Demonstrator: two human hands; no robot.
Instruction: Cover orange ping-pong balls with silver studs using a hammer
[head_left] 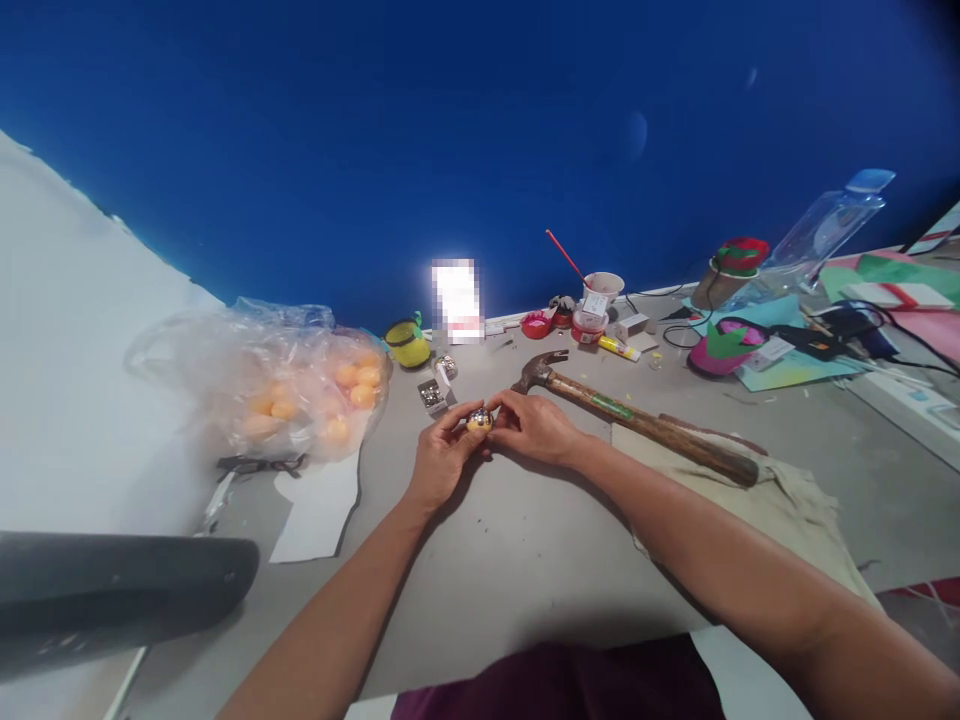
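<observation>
A small yellow-orange ball (480, 424) with shiny silver pieces on its upper side is held over the table. My left hand (441, 460) is closed around its left side, thumb in front. The fingers of my right hand (538, 430) are bent together against the ball's right edge; whether they also pinch a small piece is hidden. Just beyond the hands sits a little open box of silver pieces (431, 394), with more silver pieces (446, 366) behind it. A claw hammer (637, 416) with a wooden handle lies right of my right hand.
At left, a clear plastic bag (217, 370) of orange balls rests by white paper (315, 510). A yellow cup (407, 343), red jar (589, 327), glue tube (619, 348) and paper cup (604, 288) line the back. Beige cloth (780, 520) lies under the hammer handle. A dark cylinder (120, 590) juts in.
</observation>
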